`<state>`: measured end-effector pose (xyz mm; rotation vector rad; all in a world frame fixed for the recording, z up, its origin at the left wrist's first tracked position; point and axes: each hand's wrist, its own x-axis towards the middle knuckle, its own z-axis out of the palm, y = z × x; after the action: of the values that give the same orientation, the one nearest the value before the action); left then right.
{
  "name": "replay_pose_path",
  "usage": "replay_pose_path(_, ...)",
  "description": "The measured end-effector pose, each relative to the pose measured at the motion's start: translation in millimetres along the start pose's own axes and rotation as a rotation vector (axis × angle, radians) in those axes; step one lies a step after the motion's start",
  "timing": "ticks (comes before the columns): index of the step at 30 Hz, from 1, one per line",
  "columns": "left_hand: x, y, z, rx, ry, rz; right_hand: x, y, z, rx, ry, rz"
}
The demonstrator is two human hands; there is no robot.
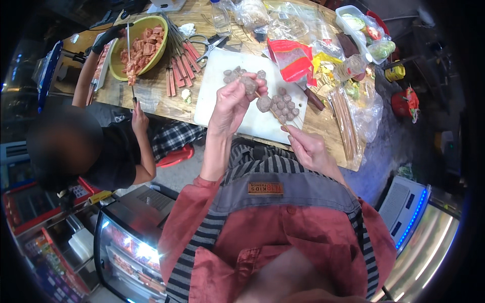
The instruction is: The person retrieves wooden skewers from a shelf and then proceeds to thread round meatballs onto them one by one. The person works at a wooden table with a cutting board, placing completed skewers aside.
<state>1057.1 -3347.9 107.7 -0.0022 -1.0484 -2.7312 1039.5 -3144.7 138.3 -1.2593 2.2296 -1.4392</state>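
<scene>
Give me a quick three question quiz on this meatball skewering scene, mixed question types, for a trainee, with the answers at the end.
1. True or false: the left hand pinches a meatball above the white cutting board.
2. Which does the right hand hold? A) scissors B) a thin wooden skewer C) a knife
3. Fill the gap: the other person's hand holds a skewer of red meat cubes over the ____ bowl.

Key
1. True.
2. B; one meatball already sits on that skewer.
3. Yellow-green; the bowl holds raw red meat cubes.
</scene>
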Motion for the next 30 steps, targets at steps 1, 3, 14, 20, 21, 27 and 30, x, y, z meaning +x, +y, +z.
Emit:
replay_pose_path(1,2.3,1.8,4.1,-0.096,0.026,-0.004,1.8,0.6,0.1,-0.004,0.000,-0.004)
replay_pose_path(3,7.9,5.4,13.9,-0.289,0.077,-0.011,4.2,3.8,0.9,-0.011,-0.025,0.020)
replay_pose_path(14,-1.4,-20.0,10.0,-0.145,0.153,-0.045,-1.8,20.4,22.3,-0.073,-0.038,-0.034)
replay_pose_path(20,-11.7,-32.2,3.3,-0.213,0.159,-0.100,-4.8,25.0,26.1,-0.080,-0.047,-0.020)
replay_pose_path(21,-14.3,-34.5,2.2,-0.224,0.151,-0.115,-6.1,24.3,26.1,-0.082,-0.066,-0.007)
replay_pose_path(27,-18.5,-42.6,3.3,-0.255,0.175,-0.177,-7.3,32.3,28.6,-0.128,-0.054,-0.039)
replay_pose_path(30,-17.1,-47.8,1.6,-0.282,0.183,-0.211,-6.1,34.2,30.2,-0.148,-0.044,-0.023)
